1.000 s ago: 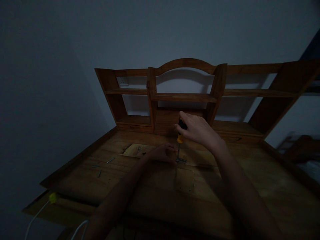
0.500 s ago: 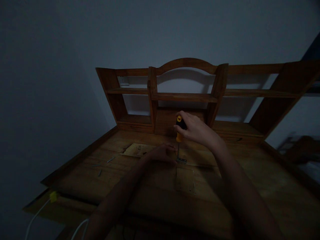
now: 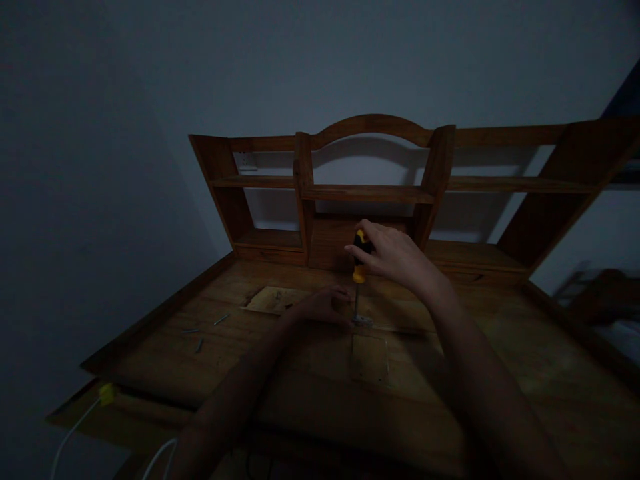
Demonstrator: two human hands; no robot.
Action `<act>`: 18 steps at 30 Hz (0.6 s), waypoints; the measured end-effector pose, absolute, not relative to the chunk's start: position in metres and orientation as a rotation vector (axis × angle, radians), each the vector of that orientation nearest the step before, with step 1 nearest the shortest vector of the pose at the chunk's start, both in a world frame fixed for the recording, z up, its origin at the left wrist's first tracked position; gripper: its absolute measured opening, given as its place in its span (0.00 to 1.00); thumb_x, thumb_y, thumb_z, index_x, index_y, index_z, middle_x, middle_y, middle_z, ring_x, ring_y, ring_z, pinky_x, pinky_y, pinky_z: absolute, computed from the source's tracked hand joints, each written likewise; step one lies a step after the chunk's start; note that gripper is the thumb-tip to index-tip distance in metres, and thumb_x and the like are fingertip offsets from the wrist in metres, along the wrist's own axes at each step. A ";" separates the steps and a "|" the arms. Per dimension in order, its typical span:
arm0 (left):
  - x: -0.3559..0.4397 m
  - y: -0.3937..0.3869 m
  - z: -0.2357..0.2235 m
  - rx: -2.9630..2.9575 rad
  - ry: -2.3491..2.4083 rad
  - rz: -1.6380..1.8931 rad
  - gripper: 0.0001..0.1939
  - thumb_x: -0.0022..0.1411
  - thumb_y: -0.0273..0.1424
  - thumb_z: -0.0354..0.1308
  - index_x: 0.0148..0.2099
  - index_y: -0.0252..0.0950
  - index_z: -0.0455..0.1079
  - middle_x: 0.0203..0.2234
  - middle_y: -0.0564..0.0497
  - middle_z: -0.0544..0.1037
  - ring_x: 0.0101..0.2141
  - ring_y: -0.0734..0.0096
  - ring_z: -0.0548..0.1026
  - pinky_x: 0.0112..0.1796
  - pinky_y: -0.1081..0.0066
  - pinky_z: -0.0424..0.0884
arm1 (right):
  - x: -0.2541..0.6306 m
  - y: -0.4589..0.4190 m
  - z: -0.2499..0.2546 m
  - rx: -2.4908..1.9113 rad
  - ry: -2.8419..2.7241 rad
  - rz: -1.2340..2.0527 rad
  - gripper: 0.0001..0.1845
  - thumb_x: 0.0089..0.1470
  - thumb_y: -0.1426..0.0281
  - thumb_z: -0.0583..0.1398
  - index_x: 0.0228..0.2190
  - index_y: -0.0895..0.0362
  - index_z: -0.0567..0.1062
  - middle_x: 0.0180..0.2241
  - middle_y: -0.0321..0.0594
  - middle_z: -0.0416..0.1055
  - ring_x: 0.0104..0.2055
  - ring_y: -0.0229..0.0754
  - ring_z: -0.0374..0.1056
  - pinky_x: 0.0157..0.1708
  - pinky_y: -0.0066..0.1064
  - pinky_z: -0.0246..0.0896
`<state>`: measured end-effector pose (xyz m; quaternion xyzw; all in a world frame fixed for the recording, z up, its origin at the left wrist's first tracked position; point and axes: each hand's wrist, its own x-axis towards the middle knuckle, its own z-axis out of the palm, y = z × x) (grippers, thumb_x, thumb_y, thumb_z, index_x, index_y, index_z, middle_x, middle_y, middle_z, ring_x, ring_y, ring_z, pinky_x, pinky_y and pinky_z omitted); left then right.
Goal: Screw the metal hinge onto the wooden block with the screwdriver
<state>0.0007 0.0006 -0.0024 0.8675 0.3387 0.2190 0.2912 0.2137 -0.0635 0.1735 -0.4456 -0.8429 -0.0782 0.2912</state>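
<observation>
My right hand [image 3: 395, 250] is wrapped round the yellow-and-black handle of a screwdriver [image 3: 359, 272]. The screwdriver stands nearly upright, its shaft reaching down to a small metal plate [image 3: 364, 321] on the wooden desktop [image 3: 310, 380]. Just left of the shaft rests my left hand [image 3: 320, 307], thumb and fingers apart in a curve. Its thumb tip lies at the plate's left end; whether it presses on it I cannot tell. Several loose screws or pins, including a slim metal one [image 3: 221, 319], lie to the left on the desktop.
A wooden shelf unit [image 3: 367, 195] stands at the back against the wall. A pale rectangular patch [image 3: 370, 360] is in front of the plate, another patch [image 3: 273, 300] behind my left forearm. At the front left edge are a yellow piece [image 3: 107, 394] and a white cable [image 3: 75, 427].
My right hand has turned slightly on the screwdriver handle, and its thumb points further left. The metal plate looks slightly turned or blurred. My left hand stays in place.
</observation>
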 end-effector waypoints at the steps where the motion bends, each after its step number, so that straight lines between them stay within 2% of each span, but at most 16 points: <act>1: 0.001 0.000 -0.002 2.314 0.903 0.581 0.38 0.40 0.49 0.74 0.54 0.46 0.74 0.57 0.47 0.69 0.55 0.54 0.69 0.58 0.58 0.63 | 0.214 -0.063 0.174 -1.193 -2.247 -0.198 0.23 0.61 0.55 0.55 0.49 0.57 0.68 0.45 0.49 0.73 0.46 0.52 0.70 0.46 0.40 0.61; 4: 0.002 -0.001 0.000 2.315 0.914 0.568 0.36 0.41 0.49 0.74 0.54 0.46 0.75 0.57 0.47 0.69 0.56 0.55 0.69 0.58 0.59 0.63 | 0.217 -0.062 0.176 -1.089 -2.297 -0.078 0.22 0.61 0.62 0.56 0.54 0.57 0.66 0.51 0.48 0.71 0.51 0.50 0.68 0.49 0.38 0.60; 6: 0.003 -0.002 0.002 2.329 0.899 0.568 0.36 0.41 0.49 0.74 0.53 0.46 0.75 0.56 0.47 0.69 0.55 0.55 0.69 0.58 0.60 0.63 | 0.220 -0.063 0.179 -1.044 -2.318 -0.036 0.21 0.60 0.65 0.57 0.54 0.57 0.67 0.49 0.46 0.72 0.49 0.47 0.69 0.47 0.35 0.61; 9: 0.004 -0.003 0.004 2.332 0.883 0.575 0.37 0.41 0.49 0.74 0.54 0.46 0.75 0.56 0.47 0.70 0.56 0.55 0.69 0.58 0.60 0.63 | 0.221 -0.064 0.180 -1.134 -2.276 -0.137 0.18 0.60 0.57 0.57 0.45 0.57 0.71 0.38 0.44 0.75 0.40 0.48 0.71 0.38 0.35 0.61; 11: 0.003 -0.004 0.004 2.319 0.897 0.571 0.37 0.40 0.50 0.74 0.54 0.46 0.75 0.57 0.48 0.70 0.56 0.54 0.69 0.57 0.60 0.63 | 0.221 -0.063 0.180 -1.180 -2.251 -0.182 0.20 0.60 0.53 0.56 0.41 0.57 0.71 0.35 0.45 0.75 0.38 0.48 0.70 0.37 0.35 0.60; 15: 0.003 -0.005 0.004 2.307 0.925 0.557 0.36 0.40 0.50 0.74 0.53 0.46 0.75 0.56 0.49 0.70 0.56 0.54 0.68 0.58 0.60 0.62 | 0.222 -0.062 0.179 -1.080 -2.297 -0.025 0.21 0.60 0.61 0.57 0.52 0.56 0.68 0.42 0.44 0.74 0.40 0.45 0.70 0.39 0.32 0.60; 18: 0.002 -0.005 0.003 2.284 0.927 0.576 0.37 0.40 0.49 0.74 0.53 0.46 0.75 0.56 0.48 0.69 0.56 0.55 0.68 0.58 0.60 0.62 | 0.220 -0.063 0.179 -1.092 -2.289 -0.046 0.20 0.60 0.58 0.58 0.49 0.56 0.70 0.37 0.42 0.74 0.38 0.45 0.70 0.37 0.32 0.59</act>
